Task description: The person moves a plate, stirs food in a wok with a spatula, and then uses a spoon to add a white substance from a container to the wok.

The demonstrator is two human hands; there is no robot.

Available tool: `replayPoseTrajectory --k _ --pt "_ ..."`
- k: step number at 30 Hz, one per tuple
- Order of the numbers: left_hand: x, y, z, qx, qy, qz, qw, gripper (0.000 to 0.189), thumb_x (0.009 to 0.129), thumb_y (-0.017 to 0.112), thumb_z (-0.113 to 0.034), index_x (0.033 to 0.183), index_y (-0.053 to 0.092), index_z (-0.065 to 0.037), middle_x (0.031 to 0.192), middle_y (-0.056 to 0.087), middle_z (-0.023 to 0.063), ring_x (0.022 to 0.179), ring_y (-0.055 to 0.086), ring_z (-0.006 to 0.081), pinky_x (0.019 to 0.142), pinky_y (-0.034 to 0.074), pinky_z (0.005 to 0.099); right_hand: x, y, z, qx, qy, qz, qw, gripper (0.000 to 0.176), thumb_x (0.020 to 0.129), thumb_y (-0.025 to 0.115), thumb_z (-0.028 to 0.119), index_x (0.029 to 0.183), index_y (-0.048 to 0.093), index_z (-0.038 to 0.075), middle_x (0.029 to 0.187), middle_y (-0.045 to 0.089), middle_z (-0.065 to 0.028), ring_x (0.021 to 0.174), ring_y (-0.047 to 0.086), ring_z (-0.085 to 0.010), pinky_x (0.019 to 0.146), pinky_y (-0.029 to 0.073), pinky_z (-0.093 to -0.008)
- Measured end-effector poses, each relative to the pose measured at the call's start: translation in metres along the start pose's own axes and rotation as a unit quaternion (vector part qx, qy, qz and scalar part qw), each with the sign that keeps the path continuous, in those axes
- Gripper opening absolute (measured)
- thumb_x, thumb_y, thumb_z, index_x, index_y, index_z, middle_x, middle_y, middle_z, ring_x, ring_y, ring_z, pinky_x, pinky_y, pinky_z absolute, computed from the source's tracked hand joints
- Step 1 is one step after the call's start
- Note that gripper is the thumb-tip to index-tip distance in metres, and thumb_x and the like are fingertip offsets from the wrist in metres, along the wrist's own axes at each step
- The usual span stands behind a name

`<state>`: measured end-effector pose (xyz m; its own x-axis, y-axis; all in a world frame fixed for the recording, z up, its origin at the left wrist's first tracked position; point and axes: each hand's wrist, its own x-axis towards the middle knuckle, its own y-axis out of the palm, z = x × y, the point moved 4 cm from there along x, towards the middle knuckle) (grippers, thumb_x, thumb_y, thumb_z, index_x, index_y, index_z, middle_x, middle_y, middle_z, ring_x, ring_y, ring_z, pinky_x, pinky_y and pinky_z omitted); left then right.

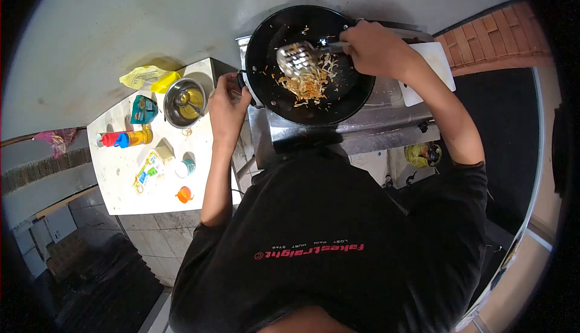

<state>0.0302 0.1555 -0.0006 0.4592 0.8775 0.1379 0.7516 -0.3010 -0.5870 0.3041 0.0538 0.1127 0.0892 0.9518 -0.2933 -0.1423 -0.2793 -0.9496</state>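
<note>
A black wok [272, 31] sits on a metal stove, with shredded pale and orange food [310, 87] in its middle. My right hand [374, 48] is closed round the handle of a metal slotted turner [297, 59], whose head rests over the shreds. At the wok's left side, my left hand [228, 100] grips the small side handle [241, 80] through what looks like a pale cloth or pad [251, 91]. The fingertips are partly hidden there.
A white table [115, 182] at left bears a steel bowl [174, 118] with yellow contents and a utensil, a yellow bag [151, 78], a green pouch [144, 109], bottles [124, 138] and an orange cap [184, 195]. A white board [432, 70] lies right of the wok.
</note>
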Motion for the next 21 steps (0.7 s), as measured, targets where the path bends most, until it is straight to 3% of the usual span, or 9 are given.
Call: replayPoseTrajectory --k 2,6,9,12,15,17,20,21 --pt "0.001 0.001 -0.001 0.003 0.001 0.001 1.000 0.033 0.080 0.070 -0.008 0.111 0.061 0.000 0.077 0.066 0.0127 0.069 0.064 0.0238 0.067 0.051 0.0348 0.005 -0.010 0.008 0.026 -0.035 -0.056 0.997 0.017 0.083 0.057 0.006 0.093 0.069 -0.001 0.079 0.065 -0.0262 0.083 0.065 -0.0426 0.078 0.052 -0.0491" --pt "0.001 0.001 -0.001 0.000 0.011 -0.007 1.000 0.032 0.081 0.070 -0.008 0.110 0.061 0.001 0.077 0.066 0.0122 0.068 0.064 0.0224 0.067 0.051 0.0345 0.023 0.000 0.013 0.064 -0.059 -0.042 0.995 0.016 0.082 0.059 0.007 0.092 0.068 -0.001 0.077 0.064 -0.0262 0.080 0.065 -0.0431 0.075 0.052 -0.0490" --pt "0.000 -0.001 -0.002 0.003 -0.016 0.002 1.000 0.032 0.081 0.070 -0.008 0.110 0.061 0.000 0.077 0.067 0.0121 0.068 0.064 0.0216 0.067 0.051 0.0341 0.028 0.006 0.007 0.049 -0.036 -0.023 0.998 0.017 0.081 0.060 0.006 0.094 0.069 0.000 0.080 0.065 -0.0252 0.083 0.065 -0.0426 0.075 0.052 -0.0491" --pt "0.000 -0.001 -0.003 0.001 -0.015 -0.001 1.000 0.032 0.081 0.070 -0.008 0.111 0.061 0.000 0.077 0.066 0.0119 0.068 0.064 0.0211 0.067 0.050 0.0336 0.023 0.001 -0.004 -0.050 -0.028 -0.044 0.997 0.017 0.080 0.061 0.006 0.094 0.069 0.001 0.085 0.066 -0.0242 0.086 0.064 -0.0425 0.077 0.051 -0.0489" --pt "0.001 0.000 -0.003 0.000 -0.017 -0.005 1.000 0.032 0.081 0.069 -0.008 0.111 0.061 0.000 0.077 0.066 0.0121 0.068 0.064 0.0212 0.068 0.051 0.0337 0.012 -0.011 -0.013 -0.058 0.045 -0.008 0.997 0.020 0.080 0.061 0.005 0.097 0.070 0.002 0.089 0.066 -0.0230 0.088 0.064 -0.0425 0.079 0.051 -0.0489" --pt "0.000 -0.001 -0.008 0.006 -0.022 -0.002 1.000 0.032 0.081 0.069 -0.008 0.111 0.061 0.000 0.077 0.066 0.0122 0.068 0.064 0.0213 0.068 0.051 0.0337 0.009 -0.013 -0.015 0.002 0.003 -0.046 0.999 0.021 0.080 0.060 0.005 0.098 0.071 0.002 0.088 0.067 -0.0228 0.088 0.064 -0.0424 0.081 0.050 -0.0485" --pt "0.000 0.000 -0.005 0.011 -0.017 -0.005 1.000 0.033 0.081 0.069 -0.008 0.111 0.061 0.000 0.077 0.066 0.0123 0.068 0.064 0.0218 0.068 0.051 0.0339 0.006 -0.009 0.005 0.062 -0.011 0.001 0.998 0.023 0.080 0.060 0.004 0.099 0.071 0.001 0.088 0.067 -0.0224 0.090 0.064 -0.0420 0.081 0.051 -0.0483" --pt "0.000 0.000 -0.004 0.007 -0.006 -0.012 1.000 0.033 0.080 0.069 -0.008 0.111 0.061 0.000 0.077 0.066 0.0123 0.069 0.064 0.0221 0.068 0.051 0.0340 0.008 0.000 0.008 0.081 -0.034 -0.028 0.996 0.019 0.080 0.059 0.004 0.094 0.071 0.002 0.087 0.067 -0.0234 0.091 0.065 -0.0418 0.081 0.052 -0.0490"
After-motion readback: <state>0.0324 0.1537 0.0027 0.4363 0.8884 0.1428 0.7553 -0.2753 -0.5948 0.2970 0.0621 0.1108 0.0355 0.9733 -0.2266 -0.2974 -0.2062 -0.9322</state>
